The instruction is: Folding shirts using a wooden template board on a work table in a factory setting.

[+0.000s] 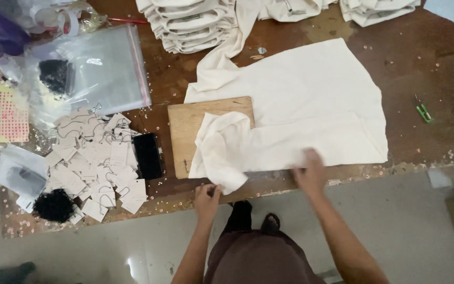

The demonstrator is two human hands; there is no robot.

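Gripping cream garment [311, 105] hem at table edge [395, 167]

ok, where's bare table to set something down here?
Bare brown table lies right of the cream garment, around the green snips. A smaller patch sits between the folded stack and wooden board. The left side is crowded: paper tags, plastic bags, black phone.

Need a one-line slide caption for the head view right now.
Left hand pinches the cream garment at its folded corner over a wooden board; right hand presses its near edge.
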